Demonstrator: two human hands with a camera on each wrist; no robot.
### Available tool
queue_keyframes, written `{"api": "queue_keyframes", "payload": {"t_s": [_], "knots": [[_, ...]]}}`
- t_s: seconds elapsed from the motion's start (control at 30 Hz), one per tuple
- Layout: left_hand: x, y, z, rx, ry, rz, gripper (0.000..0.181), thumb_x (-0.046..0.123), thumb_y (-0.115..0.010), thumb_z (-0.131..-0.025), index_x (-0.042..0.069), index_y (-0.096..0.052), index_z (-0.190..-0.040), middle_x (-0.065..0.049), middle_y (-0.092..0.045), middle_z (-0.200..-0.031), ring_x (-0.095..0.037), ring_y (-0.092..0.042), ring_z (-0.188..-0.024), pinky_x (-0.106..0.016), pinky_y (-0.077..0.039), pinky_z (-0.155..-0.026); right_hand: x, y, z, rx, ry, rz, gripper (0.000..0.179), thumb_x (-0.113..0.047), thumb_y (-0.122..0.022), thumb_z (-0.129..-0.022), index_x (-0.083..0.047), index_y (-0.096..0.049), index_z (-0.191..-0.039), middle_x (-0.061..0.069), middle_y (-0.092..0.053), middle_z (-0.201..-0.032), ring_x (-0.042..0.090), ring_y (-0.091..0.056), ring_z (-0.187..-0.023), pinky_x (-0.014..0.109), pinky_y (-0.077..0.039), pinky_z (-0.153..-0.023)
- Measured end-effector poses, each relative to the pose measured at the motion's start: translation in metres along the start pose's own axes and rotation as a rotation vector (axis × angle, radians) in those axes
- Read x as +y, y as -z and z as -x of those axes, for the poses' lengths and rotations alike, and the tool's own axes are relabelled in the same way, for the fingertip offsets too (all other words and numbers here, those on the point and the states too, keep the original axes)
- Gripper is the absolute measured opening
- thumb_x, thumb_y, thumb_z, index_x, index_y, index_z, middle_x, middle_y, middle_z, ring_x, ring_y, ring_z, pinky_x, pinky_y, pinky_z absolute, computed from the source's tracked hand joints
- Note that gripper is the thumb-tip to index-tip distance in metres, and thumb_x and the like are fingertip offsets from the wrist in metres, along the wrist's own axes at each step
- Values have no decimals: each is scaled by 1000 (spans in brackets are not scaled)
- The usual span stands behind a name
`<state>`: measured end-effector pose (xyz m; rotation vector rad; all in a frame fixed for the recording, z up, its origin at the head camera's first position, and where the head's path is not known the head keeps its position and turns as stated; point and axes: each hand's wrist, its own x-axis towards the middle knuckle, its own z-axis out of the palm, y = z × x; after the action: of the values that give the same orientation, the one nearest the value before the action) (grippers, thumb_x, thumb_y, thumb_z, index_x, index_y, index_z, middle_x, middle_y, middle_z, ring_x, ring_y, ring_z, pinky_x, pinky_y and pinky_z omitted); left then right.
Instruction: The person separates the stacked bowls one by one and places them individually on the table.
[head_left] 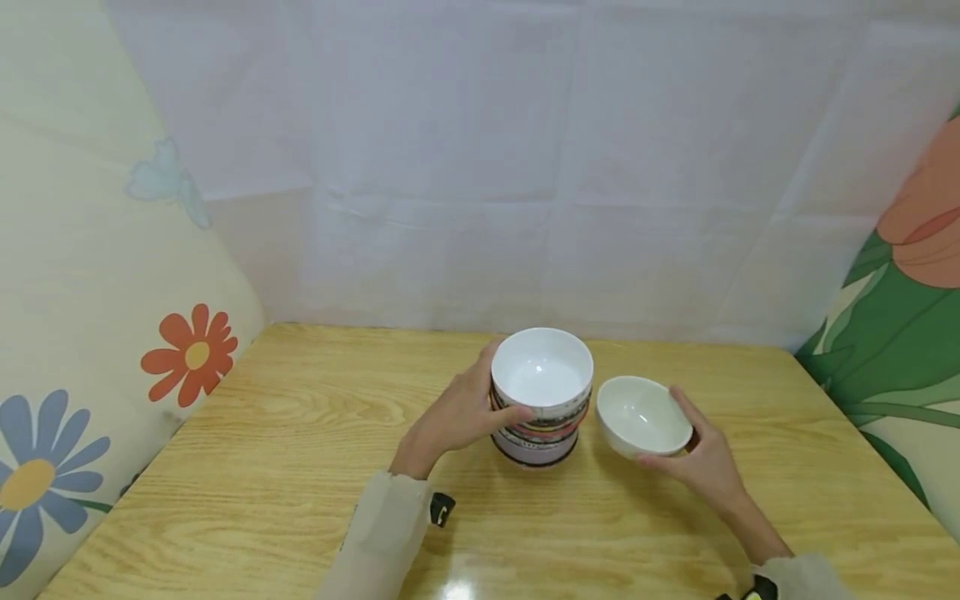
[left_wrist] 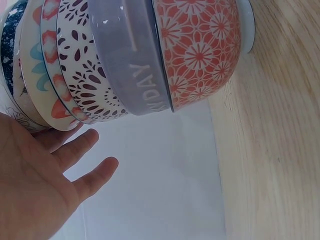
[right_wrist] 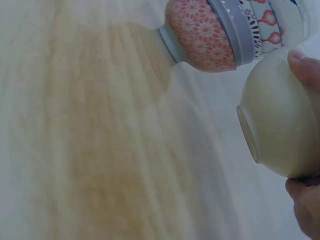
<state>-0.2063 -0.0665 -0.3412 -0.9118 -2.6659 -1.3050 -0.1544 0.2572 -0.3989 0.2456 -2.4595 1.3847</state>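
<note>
Your left hand is cupped against the side of the stack, thumb curled round the front and fingers round the back. That looks like a bracing grip, so the nested bowls don't slide. The left wrist view shows the lower fingers straight and just off the patterned walls. Your right hand holds the white bowl from below and behind, thumb on the near wall, fingers up the far side. The bowl is tilted toward the stack and lifted off the worktop; the right wrist view shows its foot clear of the wood. It sits just right of the stack, apart from it. The stack stands upright mid-worktop, orange flowered bowl at the bottom, plain white one on top.
</note>
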Motion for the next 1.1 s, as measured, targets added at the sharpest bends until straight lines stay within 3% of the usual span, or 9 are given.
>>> {"api": "queue_keyframes", "payload": {"t_s": [0.13,0.2,0.83,1.1], "knots": [[0,0,0,2,-1,-10,97,47,-75,-78,22,-18,-151,-7,-46,-143,-23,-50,-127,-45,-42,-102,2,-4,3,-37,-61,18,105,-7,-87,-64,7,-24,-147,32,-29,-149,35,-43,-127,-3,-29,-86],[0,0,0,3,-3,-11,96,46,-76,-78,21,-18,-151,-8,-46,-142,-23,-50,-127,-45,-42,-102,2,-6,4,-59,-78,5,106,-8,-87,-65,6,-22,-148,32,-26,-150,44,-38,-129,-3,-28,-87],[-1,0,-1,-5,11,-5,94,43,-76,-78,23,-19,-150,-6,-45,-143,-22,-49,-127,-44,-42,-103,14,-12,10,-110,-115,-45,112,-6,-88,-62,4,-19,-150,32,-29,-148,43,-38,-129,-2,-29,-88],[-1,1,0,-12,3,12,94,45,-75,-79,24,-18,-151,-5,-45,-143,-21,-49,-127,-45,-42,-102,15,-12,13,-125,-108,-35,116,-4,-88,-61,0,-16,-152,30,-22,-152,46,-30,-132,-3,-25,-90]]}}
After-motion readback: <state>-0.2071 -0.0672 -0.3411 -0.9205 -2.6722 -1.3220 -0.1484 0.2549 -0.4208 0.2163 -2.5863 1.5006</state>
